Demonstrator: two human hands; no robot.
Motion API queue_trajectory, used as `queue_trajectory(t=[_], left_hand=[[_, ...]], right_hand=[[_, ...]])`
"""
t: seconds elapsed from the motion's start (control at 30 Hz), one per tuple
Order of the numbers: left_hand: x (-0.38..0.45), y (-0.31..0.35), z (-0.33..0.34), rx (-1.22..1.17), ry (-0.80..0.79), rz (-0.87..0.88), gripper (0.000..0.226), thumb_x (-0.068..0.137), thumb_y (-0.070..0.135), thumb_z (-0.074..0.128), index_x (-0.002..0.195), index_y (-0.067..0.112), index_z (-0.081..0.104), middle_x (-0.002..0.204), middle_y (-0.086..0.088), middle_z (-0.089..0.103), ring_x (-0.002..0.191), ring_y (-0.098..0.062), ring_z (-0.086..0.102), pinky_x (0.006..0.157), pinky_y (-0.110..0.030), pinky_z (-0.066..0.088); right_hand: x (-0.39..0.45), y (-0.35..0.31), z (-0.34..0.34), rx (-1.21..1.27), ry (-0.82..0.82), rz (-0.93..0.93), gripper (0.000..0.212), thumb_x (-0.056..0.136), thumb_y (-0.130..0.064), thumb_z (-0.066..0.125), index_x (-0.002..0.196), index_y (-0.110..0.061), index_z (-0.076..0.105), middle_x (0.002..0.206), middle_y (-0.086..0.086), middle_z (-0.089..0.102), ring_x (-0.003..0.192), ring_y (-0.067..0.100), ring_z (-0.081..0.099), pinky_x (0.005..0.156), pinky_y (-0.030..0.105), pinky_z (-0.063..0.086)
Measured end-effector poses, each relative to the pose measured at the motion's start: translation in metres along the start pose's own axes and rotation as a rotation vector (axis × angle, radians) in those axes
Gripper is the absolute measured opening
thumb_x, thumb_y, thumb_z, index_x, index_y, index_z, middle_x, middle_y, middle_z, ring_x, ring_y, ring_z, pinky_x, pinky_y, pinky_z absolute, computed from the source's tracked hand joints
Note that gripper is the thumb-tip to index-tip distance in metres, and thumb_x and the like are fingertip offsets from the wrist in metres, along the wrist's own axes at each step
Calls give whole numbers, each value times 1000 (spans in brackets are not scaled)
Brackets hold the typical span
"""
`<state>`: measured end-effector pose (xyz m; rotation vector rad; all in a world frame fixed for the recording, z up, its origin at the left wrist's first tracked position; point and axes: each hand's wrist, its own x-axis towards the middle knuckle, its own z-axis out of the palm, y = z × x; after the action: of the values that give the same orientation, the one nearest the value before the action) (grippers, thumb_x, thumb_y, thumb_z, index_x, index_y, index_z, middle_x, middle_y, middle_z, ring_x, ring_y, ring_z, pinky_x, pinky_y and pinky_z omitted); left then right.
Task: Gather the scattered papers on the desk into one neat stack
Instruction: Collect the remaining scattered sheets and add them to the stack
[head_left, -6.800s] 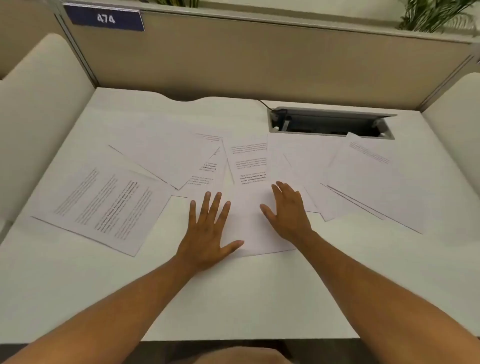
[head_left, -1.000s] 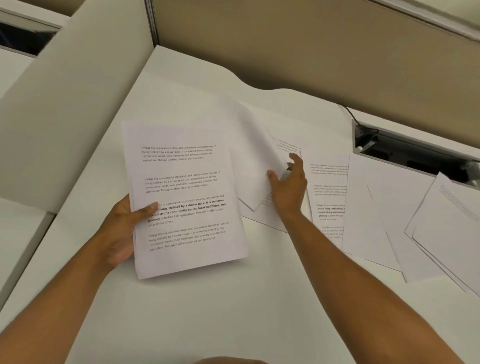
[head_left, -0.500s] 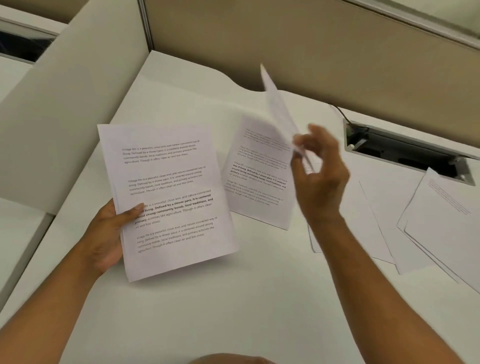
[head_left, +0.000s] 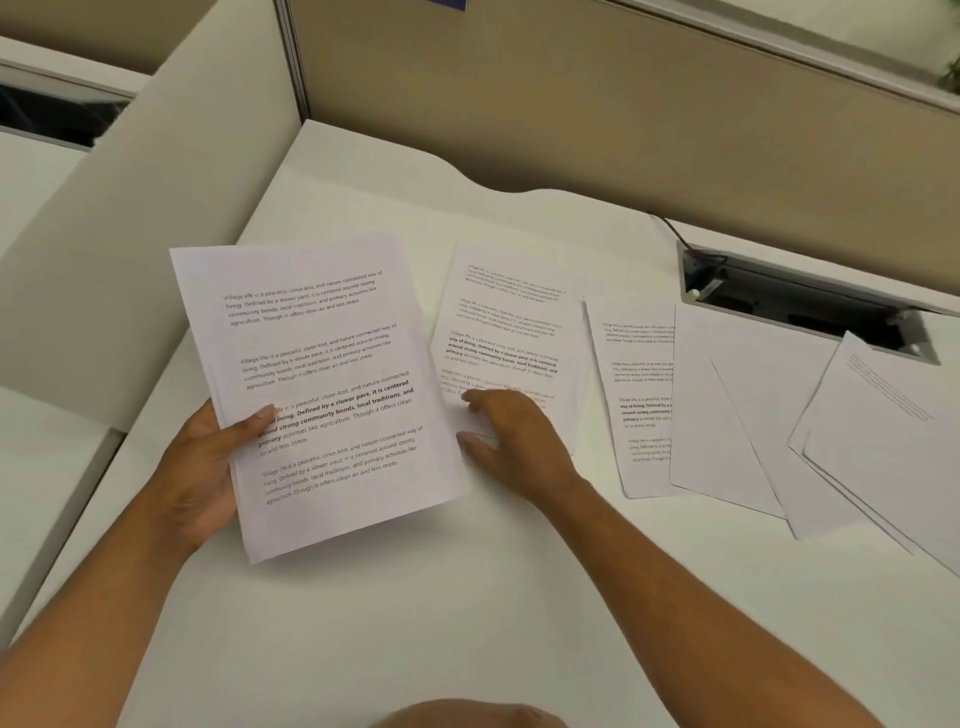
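While the left hand clamps gathered printed sheets at 9 o'clock, the right hand presses, fingers loose, one page; overlapping loose papers run off-frame at 3 o'clock, bare desk nearer.

On the desk, the left hand holds a stack of papers at the near left. Just right of it lies a single sheet, and the right hand rests on its near edge. Further right lie overlapping sheets, reaching the right edge. Behind them, at the far right, a cable box sits in the desk. A partition stands behind the desk.
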<state>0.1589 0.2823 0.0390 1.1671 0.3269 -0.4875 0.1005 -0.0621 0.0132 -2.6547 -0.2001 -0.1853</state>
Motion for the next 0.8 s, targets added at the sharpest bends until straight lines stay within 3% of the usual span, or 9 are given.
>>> queue_trajectory(t=[0.1,0.17,0.23,0.3,0.37,0.43,0.57,0.67,0.8], left_hand=[[1,-1,3,3,-11,1,47,108,3,53,152,19,64,142,-6,77,120,-29,78,92,-46,67],[2,-3,3,6,-13,-3,47,108,3,54,152,20,64,143,-7,76,122,-31,77,93,-47,67],[3,-6,2,7,-19,-6,48,108,3,55,152,19,63,145,-8,75,125,-33,75,94,-48,66],[4,-8,3,12,-24,-7,49,107,3,56,153,18,63,146,-9,74,127,-34,74,94,-47,66],[5,-9,5,14,-24,-4,49,107,2,56,152,18,63,145,-8,75,125,-32,75,93,-44,67],[5,-9,6,12,-24,-4,48,107,2,56,151,18,63,143,-7,76,122,-30,77,92,-44,67],[4,-7,3,18,-10,-3,48,106,2,57,151,17,64,141,-8,77,120,-30,78,93,-45,67],[2,-5,-2,19,2,-4,48,106,2,57,152,17,63,140,-8,78,118,-30,79,91,-44,68],[-1,-6,-11,20,17,-10,47,107,1,56,151,16,64,139,-8,78,113,-27,81,88,-43,69]], right_hand=[[2,-4,-12,99,147,220,39,93,-35,76,123,-10,71,117,4,74,112,23,66,101,35,52],[7,1,-23,137,322,515,39,93,-32,75,124,-10,69,123,7,69,120,25,59,103,41,51],[19,9,-35,137,282,870,58,88,-35,81,135,-9,58,135,13,56,130,34,48,104,47,49],[32,10,-44,109,114,1104,85,79,-38,89,143,-7,45,143,17,47,135,39,43,102,51,48],[40,7,-48,142,47,1183,99,72,-33,95,146,-6,36,145,19,43,137,40,44,100,51,50],[44,5,-50,252,88,1209,103,69,-22,98,147,-5,33,146,20,41,134,41,50,97,48,52],[38,11,-56,529,232,1195,93,74,-4,92,147,0,36,141,19,56,125,37,61,93,34,48],[36,15,-65,826,213,1233,60,82,-2,86,135,1,59,129,12,70,98,27,69,89,36,57],[37,18,-91,1258,151,1260,26,94,3,71,119,-5,70,117,12,76,87,20,73,55,27,63]])
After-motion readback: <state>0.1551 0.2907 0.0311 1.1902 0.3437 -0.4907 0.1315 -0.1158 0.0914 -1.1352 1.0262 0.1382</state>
